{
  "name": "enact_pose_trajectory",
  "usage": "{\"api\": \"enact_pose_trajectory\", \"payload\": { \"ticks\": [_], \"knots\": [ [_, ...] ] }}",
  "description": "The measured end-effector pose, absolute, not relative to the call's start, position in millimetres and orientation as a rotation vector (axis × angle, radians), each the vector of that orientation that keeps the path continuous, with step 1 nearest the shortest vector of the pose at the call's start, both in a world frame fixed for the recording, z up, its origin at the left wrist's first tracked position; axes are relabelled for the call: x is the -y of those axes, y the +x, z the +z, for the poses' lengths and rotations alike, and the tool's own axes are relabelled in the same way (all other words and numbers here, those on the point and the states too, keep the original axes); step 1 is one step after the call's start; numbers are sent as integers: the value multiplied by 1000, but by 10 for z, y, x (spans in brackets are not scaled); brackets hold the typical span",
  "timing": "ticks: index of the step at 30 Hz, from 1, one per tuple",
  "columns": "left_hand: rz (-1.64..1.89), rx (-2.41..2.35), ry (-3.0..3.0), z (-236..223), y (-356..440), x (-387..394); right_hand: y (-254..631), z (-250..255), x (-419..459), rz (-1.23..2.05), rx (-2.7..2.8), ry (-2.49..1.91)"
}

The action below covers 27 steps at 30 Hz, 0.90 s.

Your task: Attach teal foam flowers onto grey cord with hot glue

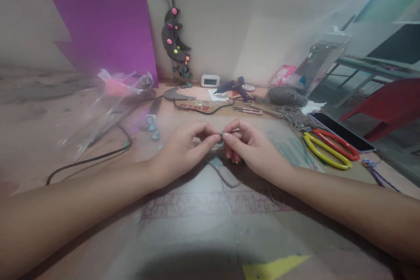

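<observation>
My left hand [193,140] and my right hand [244,140] meet tip to tip above the middle of the table. Thumb and forefinger of each are pinched together on a thin grey yarn [226,180], whose loose strand hangs below and curls onto the tabletop. The short bit between the fingertips is mostly hidden, so I cannot tell whether a knot is in it. The other fingers of my right hand are curled under the palm. Beyond the hands lies a pink-handled thread snipper [247,110].
At the right are red-and-yellow-handled scissors [328,151], a phone [341,131] and a grey yarn ball [287,96]. A glue gun [234,87], a small clock [210,80] and a grey crescent [177,95] stand or lie behind. A decorated moon hanging [172,39] is on the wall; plastic bags [114,92] lie left.
</observation>
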<state>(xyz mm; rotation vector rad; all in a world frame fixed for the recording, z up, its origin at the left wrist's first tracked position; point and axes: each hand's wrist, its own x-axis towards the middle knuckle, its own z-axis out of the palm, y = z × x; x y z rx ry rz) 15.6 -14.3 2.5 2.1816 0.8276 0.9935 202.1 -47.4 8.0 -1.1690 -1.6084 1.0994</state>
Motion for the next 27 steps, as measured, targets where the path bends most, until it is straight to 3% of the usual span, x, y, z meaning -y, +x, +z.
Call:
{"api": "enact_pose_trajectory", "payload": {
  "ticks": [9, 21, 27],
  "knots": [
    [959, -899, 2116, 61, 181, 152, 2036, 81, 502, 998, 1688, -1202],
    [1022, -884, 2192, 57, 167, 142, 2013, 75, 495, 1344, 1472, -1159],
    [1001, -859, 2084, 23, 176, 123, 2017, 70, 481, 1192, 1548, -1143]
  ]
}}
